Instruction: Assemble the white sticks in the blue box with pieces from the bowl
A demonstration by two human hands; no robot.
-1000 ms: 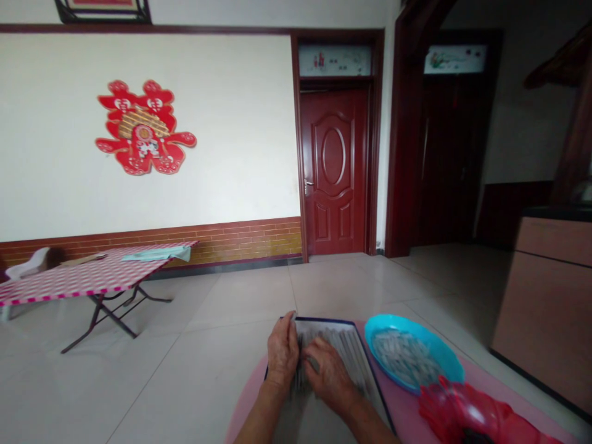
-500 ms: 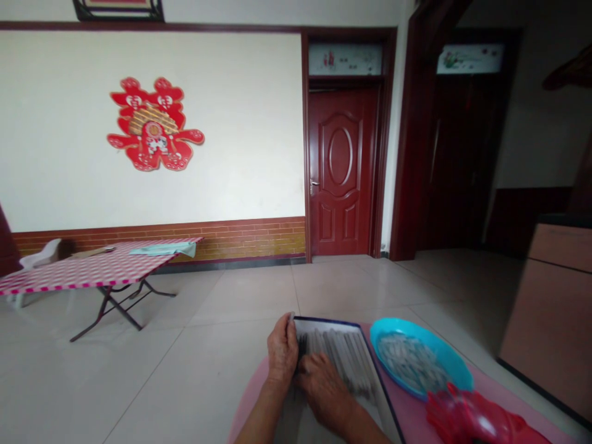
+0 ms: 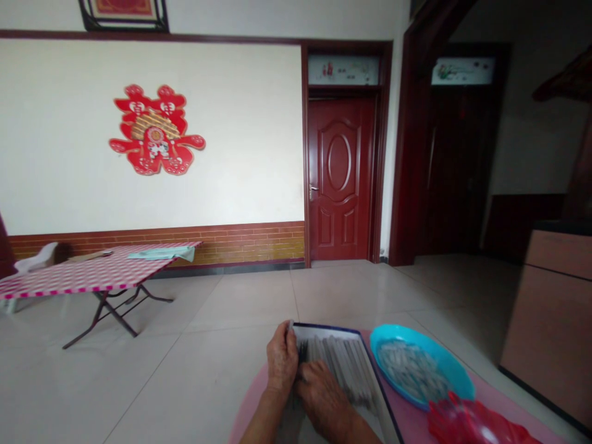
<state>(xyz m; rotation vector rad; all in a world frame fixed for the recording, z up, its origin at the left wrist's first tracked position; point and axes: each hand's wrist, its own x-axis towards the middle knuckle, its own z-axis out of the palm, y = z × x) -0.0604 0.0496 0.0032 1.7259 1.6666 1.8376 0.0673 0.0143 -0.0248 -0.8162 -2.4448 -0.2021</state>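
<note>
A shallow white tray [image 3: 386, 419] with a dark blue rim lies in front of me, holding a row of thin greyish sticks [image 3: 345, 367]. My left hand [image 3: 281, 361] is closed at the tray's far left corner, with its thumb along the inner side. Just right of that thumb, a few dark thin strips [image 3: 302, 353] show. My right hand [image 3: 322, 391] is curled over the tray beside the left hand, fingers bent down against those strips. What its fingertips pinch is hidden by the hand.
Right of the tray, a blue bowl [image 3: 377, 338] of small whitish pieces stands on a pink round surface [image 3: 252, 407]. A red plastic bag [image 3: 476, 422] lies nearer. A folding table [image 3: 87, 277] with a checked cover is at the left, a cabinet [image 3: 546, 327] at the right.
The view has tilted up slightly, so everything sits a little lower. My right hand has shifted slightly within the tray; my left hand keeps its place at the corner.
</note>
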